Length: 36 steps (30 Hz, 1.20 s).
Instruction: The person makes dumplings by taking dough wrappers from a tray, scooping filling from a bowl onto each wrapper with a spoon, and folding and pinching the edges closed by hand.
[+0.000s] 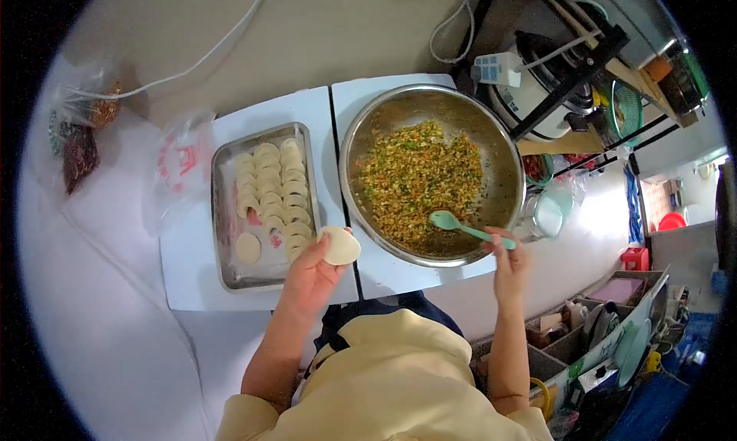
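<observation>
My left hand [309, 278] holds a round, pale dough wrapper [340, 246] by its edge, just off the lower right corner of a metal tray [217, 211]. Overlapping rows of dough wrappers [269, 176] lie in the tray, and a single wrapper [248, 247] lies apart at its lower left. My right hand [509, 258] grips the handle of a mint-green spoon [461, 224]. The spoon's bowl is over the chopped filling [418, 180], inside the near right part of a large steel bowl [357, 218].
Both containers stand on a white table [188, 280]. Clear plastic bags [184, 161] lie to the left. A rice cooker [510, 107] and a black-framed shelf [606, 49] stand at the upper right. Divided bins [564, 345] with assorted items are at the lower right.
</observation>
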Motion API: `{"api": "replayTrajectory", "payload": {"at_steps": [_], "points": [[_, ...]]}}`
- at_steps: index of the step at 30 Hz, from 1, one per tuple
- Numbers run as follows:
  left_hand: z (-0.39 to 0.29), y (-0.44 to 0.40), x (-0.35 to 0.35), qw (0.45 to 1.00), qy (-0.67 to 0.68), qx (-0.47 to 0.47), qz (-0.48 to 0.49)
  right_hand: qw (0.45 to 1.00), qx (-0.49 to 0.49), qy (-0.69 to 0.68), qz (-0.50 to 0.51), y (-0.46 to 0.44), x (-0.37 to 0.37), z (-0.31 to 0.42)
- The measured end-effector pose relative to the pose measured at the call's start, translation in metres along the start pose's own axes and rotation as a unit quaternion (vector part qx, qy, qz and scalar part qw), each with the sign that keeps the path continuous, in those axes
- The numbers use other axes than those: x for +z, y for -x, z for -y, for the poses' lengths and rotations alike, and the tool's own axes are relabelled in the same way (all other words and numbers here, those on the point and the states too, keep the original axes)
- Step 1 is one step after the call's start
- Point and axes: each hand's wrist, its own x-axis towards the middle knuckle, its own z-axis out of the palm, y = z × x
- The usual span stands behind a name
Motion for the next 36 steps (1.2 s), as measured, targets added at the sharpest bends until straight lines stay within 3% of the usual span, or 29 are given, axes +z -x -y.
{"api": "replayTrajectory", "payload": {"at_steps": [3, 6, 11, 16, 18, 25, 27, 36], "points": [[0.008, -0.007, 0.008, 0.999, 0.027, -0.025, -0.009, 0.998, 0.015, -0.040, 0.050, 0.003, 0.022, 0.013], [0.011, -0.010, 0.018, 1.000, 0.020, -0.005, -0.009, 0.992, -0.003, 0.047, 0.114, -0.002, 0.041, 0.019], [0.014, -0.013, 0.020, 0.996, 0.061, 0.041, -0.046, 0.978, -0.086, 0.077, 0.176, -0.012, 0.061, 0.018], [0.011, -0.010, 0.019, 0.995, 0.089, 0.037, -0.010, 0.966, -0.058, 0.104, 0.230, -0.011, 0.051, 0.021], [0.009, -0.010, 0.018, 0.995, 0.091, 0.037, -0.009, 0.975, 0.009, 0.021, 0.222, -0.008, 0.048, 0.015], [0.007, -0.018, 0.014, 0.997, 0.067, 0.017, 0.027, 0.977, 0.078, -0.061, 0.188, 0.000, 0.059, 0.016], [0.005, -0.020, 0.012, 0.998, 0.054, 0.014, 0.032, 0.959, 0.172, -0.173, 0.145, 0.006, 0.057, 0.018], [0.005, -0.030, 0.009, 0.999, -0.020, 0.018, 0.029, 0.914, 0.249, -0.319, 0.023, 0.012, 0.051, 0.024]]}}
